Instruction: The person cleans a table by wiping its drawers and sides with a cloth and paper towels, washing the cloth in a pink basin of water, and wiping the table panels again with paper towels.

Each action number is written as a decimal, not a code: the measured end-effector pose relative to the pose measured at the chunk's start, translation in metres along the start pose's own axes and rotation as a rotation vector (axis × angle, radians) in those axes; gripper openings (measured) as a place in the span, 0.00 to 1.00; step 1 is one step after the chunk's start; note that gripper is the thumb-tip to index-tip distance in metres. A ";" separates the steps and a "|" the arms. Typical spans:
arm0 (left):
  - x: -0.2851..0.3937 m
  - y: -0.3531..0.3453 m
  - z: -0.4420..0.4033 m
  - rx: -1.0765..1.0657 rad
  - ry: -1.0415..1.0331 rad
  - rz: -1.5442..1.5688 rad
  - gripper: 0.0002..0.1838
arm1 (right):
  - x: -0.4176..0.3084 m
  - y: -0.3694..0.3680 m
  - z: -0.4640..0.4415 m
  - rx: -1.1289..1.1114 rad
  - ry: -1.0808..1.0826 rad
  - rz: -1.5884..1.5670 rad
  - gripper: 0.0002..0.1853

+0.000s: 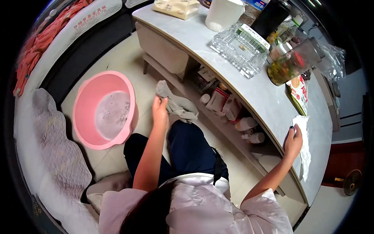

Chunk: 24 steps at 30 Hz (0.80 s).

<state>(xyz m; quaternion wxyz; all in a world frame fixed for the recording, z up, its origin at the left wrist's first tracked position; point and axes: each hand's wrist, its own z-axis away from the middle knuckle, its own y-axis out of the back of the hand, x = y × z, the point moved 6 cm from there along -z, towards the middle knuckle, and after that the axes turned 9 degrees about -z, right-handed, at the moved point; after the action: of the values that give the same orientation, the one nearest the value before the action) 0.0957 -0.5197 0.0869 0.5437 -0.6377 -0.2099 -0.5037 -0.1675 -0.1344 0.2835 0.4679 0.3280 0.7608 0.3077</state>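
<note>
My left hand (160,113) is closed on a crumpled grey cloth (180,106), held above my knee, with part of it hanging to the right. To the left of that hand, a pink plastic basin (80,117) stands on the floor with cloudy water and some bubbles inside. At the right end of the grey table (272,105), my right hand (293,142) has its thumb and fingers closed on a white cloth (305,150). This white cloth lies thin and long along the tabletop.
A clear glass tray (239,50), a white jug (223,15), a black flask (271,17) and a jar of greenish contents (290,64) stand on the table. Boxes and bottles (246,124) fill the shelf below. A sofa with a quilted cover (58,144) lines the left.
</note>
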 end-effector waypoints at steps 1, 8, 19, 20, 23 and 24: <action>0.025 0.004 0.004 0.020 -0.077 -0.059 0.22 | -0.018 0.006 0.008 0.064 0.036 0.050 0.17; 0.155 0.029 0.014 0.191 -0.594 -0.820 0.27 | -0.029 0.015 0.027 0.113 -0.040 -0.350 0.21; 0.047 0.106 -0.047 0.148 -0.404 -1.886 0.26 | -0.036 -0.014 0.045 -0.155 0.163 0.304 0.24; 0.045 0.110 -0.050 0.151 -0.383 -1.854 0.26 | -0.038 -0.015 0.049 -0.145 0.216 0.257 0.24; 0.049 0.108 -0.046 0.126 -0.414 -1.854 0.28 | -0.067 -0.021 0.066 -0.107 0.384 0.117 0.22; 0.051 0.107 -0.047 0.136 -0.420 -1.869 0.28 | -0.078 -0.023 0.073 -0.094 0.437 0.073 0.22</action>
<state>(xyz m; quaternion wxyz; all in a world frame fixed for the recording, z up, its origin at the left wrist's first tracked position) 0.1840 -0.6104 0.0751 -0.0903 -0.2570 -0.7554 -0.5960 -0.0787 -0.1983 0.2783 0.2950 0.2589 0.8166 0.4233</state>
